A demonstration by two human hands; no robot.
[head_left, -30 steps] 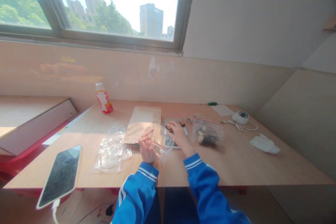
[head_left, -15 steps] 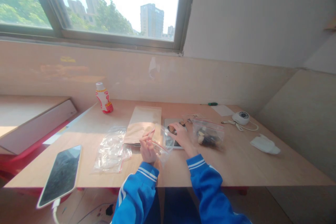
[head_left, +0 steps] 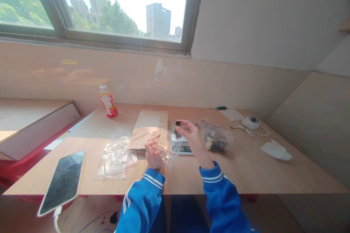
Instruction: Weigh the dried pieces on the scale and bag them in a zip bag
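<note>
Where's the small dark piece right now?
Head view, centre: the small dark piece is pinched in the right hand, raised over the scale, beside the open clear bag.

Plastic, paper and wood under your hands

Your left hand [head_left: 153, 156] pinches a thin, clear, glossy plastic bag [head_left: 167, 150]; more crinkled clear plastic bags [head_left: 116, 156] lie at its 9 o'clock on the smooth matt wooden table [head_left: 246, 167], with a matt brown paper envelope [head_left: 149, 128] at 12.

The person wears a bright blue jacket with long sleeves. Each cuff has thin white stripes around the wrist, and the left hand [head_left: 153, 156] and right hand [head_left: 193, 136] are bare.
</note>
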